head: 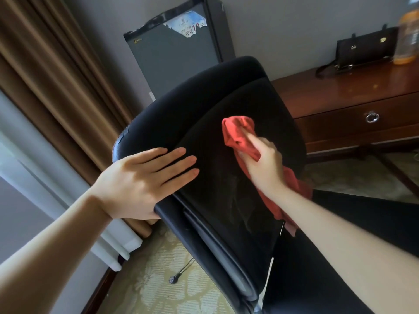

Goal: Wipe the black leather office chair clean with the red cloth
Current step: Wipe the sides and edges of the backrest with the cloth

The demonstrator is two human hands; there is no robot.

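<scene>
The black leather office chair [226, 103] fills the middle of the view, its backrest tilted toward me. My left hand [145, 180] lies flat with straight fingers over the backrest's left edge, thumb hidden under the rim. My right hand [264, 164] grips the bunched red cloth [238, 134] and presses it against the front of the backrest. A tail of the cloth hangs down below my wrist toward the seat.
A dark wooden desk [353, 98] with a ring-pull drawer stands right of the chair, carrying a black handbag [365, 48] and an orange bottle [408, 37]. A small grey fridge [174, 53] stands behind the chair. Brown curtains [52, 75] hang at left over patterned carpet.
</scene>
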